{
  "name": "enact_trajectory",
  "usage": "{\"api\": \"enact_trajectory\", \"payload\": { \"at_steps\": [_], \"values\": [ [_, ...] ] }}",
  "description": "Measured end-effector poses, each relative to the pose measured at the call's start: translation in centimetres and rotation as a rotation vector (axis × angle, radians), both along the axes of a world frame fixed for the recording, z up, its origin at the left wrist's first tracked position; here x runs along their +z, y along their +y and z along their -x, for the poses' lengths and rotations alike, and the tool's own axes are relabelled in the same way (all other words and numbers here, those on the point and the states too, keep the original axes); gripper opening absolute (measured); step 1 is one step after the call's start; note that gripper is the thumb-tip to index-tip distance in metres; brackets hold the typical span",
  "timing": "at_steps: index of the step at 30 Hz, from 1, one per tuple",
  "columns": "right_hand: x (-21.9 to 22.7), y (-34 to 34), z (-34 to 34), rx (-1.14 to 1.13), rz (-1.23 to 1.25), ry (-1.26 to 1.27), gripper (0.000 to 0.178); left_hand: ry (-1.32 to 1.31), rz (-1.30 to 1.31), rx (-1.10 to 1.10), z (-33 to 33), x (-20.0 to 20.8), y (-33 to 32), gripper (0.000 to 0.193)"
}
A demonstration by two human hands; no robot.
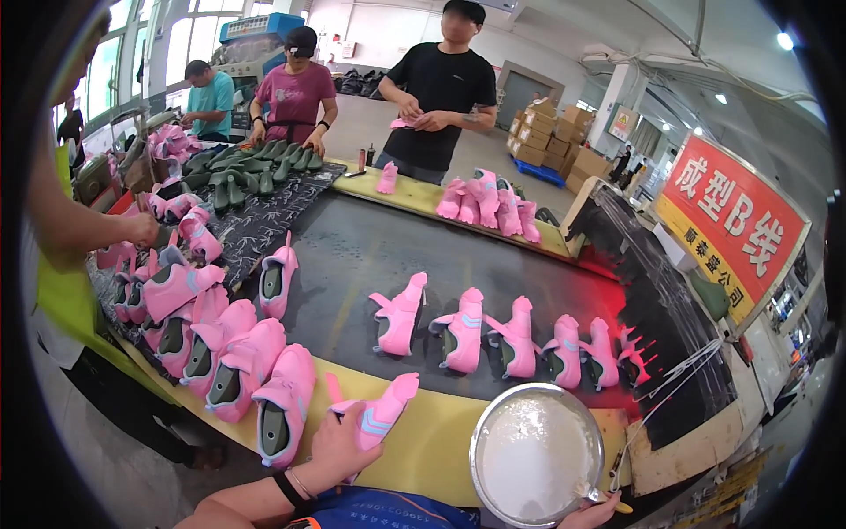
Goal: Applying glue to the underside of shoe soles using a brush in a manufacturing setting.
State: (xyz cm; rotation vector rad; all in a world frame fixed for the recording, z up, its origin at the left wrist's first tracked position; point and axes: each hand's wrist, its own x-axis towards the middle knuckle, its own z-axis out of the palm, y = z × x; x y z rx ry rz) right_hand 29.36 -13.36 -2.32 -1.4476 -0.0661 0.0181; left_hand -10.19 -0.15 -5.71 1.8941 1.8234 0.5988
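Note:
My left hand (342, 443) is closed around a pink shoe upper (388, 413) with light blue stripes, held above the yellow board at the near edge. At the lower right, my right hand (592, 513) is closed on a brush (599, 496) with a yellow handle end. The brush rests over the rim of a round metal bowl (477, 458) holding white liquid. Left of my left hand, several pink uppers on dark green lasts stand in a cluster, the closest being a pink upper (286, 401). Another row of pink uppers (463, 335) stands on the dark belt ahead.
A dark conveyor belt (344, 256) crosses in front, with red light at its right end. Pink uppers (485, 201) sit on the far yellow ledge. Green lasts (238, 167) lie at far left. A co-worker's arm (97, 231) reaches in from the left; other people stand beyond.

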Motion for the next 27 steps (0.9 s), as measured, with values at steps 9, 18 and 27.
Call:
{"api": "enact_trajectory", "payload": {
  "at_steps": [9,18,27],
  "values": [
    [-3.0,-0.6,-2.7,-0.021,-0.087,0.041,0.042,0.008,0.017,-0.011,0.0,0.1,0.1,0.087],
    [-3.3,-0.2,-2.4,0.004,-0.279,0.082,0.037,0.006,-0.023,-0.005,-0.3,-0.9,0.4,0.086],
    [-3.9,-0.5,-3.1,-0.007,-0.253,0.105,0.045,-0.001,-0.059,0.012,-0.2,-0.9,0.4,0.086]
  ]
}}
